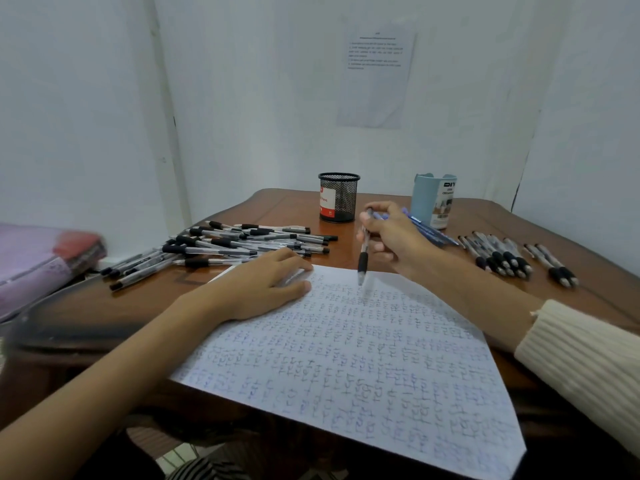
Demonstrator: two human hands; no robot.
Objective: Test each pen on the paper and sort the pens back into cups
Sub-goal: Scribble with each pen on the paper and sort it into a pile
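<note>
Pens with black grips (242, 242) are heaped in a loose pile on the left of the wooden tabletop (145, 306), most of them lying crosswise. A second group of pens (502, 258) is laid out in a rough row on the right side, tips toward the near edge. Between the two groups, a paper (363, 358) densely covered with small blue and black marks is spread at an angle, its near corner overhanging the tabletop edge.

The left hand (263, 289) is laid flat on the far left corner of the paper, its fingers (294, 261) stretched out and relaxed. One pen (363, 258) is pinched upright in the curled fingers (388, 206) of the right hand (398, 240), its blurred tip pointed down at the far part of the paper; contact cannot be told. Blue pens (429, 232) are seen just behind that hand, and whether they are held cannot be told.

At the back, a black mesh cup (338, 199) and a light blue cup (429, 199) are stood upright, well apart. A printed sheet (377, 74) is stuck to the wall.
</note>
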